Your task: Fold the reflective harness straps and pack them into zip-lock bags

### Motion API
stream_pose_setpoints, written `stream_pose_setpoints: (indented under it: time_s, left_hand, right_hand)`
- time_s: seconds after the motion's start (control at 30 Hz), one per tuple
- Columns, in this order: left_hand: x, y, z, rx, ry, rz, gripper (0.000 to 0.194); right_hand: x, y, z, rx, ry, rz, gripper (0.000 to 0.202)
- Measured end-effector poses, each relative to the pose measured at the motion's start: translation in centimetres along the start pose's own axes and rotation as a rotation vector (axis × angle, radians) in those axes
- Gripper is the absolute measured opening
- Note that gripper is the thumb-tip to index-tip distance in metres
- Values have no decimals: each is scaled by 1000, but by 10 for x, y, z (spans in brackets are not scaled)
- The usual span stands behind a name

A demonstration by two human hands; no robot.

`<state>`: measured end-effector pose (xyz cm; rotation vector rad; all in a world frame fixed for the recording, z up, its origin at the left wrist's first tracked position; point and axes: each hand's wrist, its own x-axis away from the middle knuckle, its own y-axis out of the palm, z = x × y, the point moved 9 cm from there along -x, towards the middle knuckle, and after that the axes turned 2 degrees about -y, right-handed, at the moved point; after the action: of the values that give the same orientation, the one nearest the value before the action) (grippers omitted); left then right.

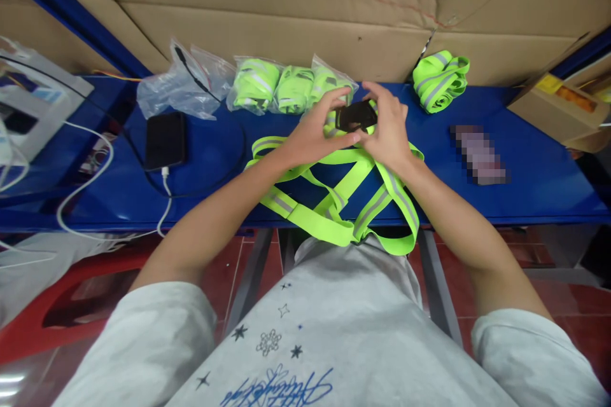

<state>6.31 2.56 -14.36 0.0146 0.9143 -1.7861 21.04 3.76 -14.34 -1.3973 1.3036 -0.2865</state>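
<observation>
1. The harness of yellow-green reflective straps (316, 224) lies at the centre of the frame, on the blue table (534, 200), its loops spread and hanging slightly over the near edge.
2. The left hand (319, 127) and right hand (387, 126) meet over its far end, with the dark piece (356, 116) between them. Fingers and thumbs of both close narrowly about its sides; the thumbs come together below it. Whether the piece is fastened to the straps cannot be told.
3. As for progress, three folded strap bundles (294, 90) sit in clear bags at upper centre, so those look finished. A rolled strap (440, 81) at upper right is neatly coiled but unbagged. The harness under the hands is neither folded nor bagged, so this one seems only partway along.
4. Clear plastic bags (184, 86) lie at upper left, above a black phone-like device (165, 140).
5. Blue script (277, 388) on the shirt (353, 324), bottom centre, is not surely legible. The pixelated item (480, 154) at right shows no readable label, and no brand can be made out.
</observation>
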Motion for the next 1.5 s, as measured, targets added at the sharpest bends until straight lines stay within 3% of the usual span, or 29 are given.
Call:
stream_pose_setpoints:
  time_s: [0.07,0.17,0.3,0.4,0.47,0.57,0.67,0.83,1.0,1.13,1.23,1.4,1.5]
  left_hand:
    - [-2,-5,-10,57,-57,-26,68]
    - [-3,-5,-16,201,-111,-160,61]
    - [2,2,-12,303,-207,-274,79]
    - [6,7,-12,322,-296,-202,91]
    - [8,12,-9,377,-304,-148,89]
    - [9,14,-2,557,-310,-68,71]
    - [10,5,-1,807,-392,69,52]
    - [9,-6,4,1049,-418,143,44]
    - [8,-2,6,1050,-413,113,44]
    - [7,-6,6,1024,-390,156,49]
    - [8,-3,4,959,-435,52,49]
    - [12,2,5,763,-437,-201,50]
    - [13,3,11,830,-407,-267,59]
  right_hand:
    - [-3,-10,3,-31,4,24,76]
    - [-5,-19,5,-118,-6,48,80]
    - [-5,-20,10,-317,-20,97,86]
    - [-5,-21,13,-455,-13,154,88]
    - [-5,-20,12,-539,0,141,91]
    - [-5,-15,4,-723,19,6,104]
    - [-2,-10,-10,-994,56,-173,108]
    - [5,-3,-22,-1270,194,-301,93]
    - [14,16,-21,-1314,366,-365,73]
    - [19,24,-20,-1337,433,-392,64]
    - [20,26,-23,-1364,454,-401,58]
    - [11,11,-22,-1404,430,-252,52]
    - [11,10,-21,-1451,472,-299,46]
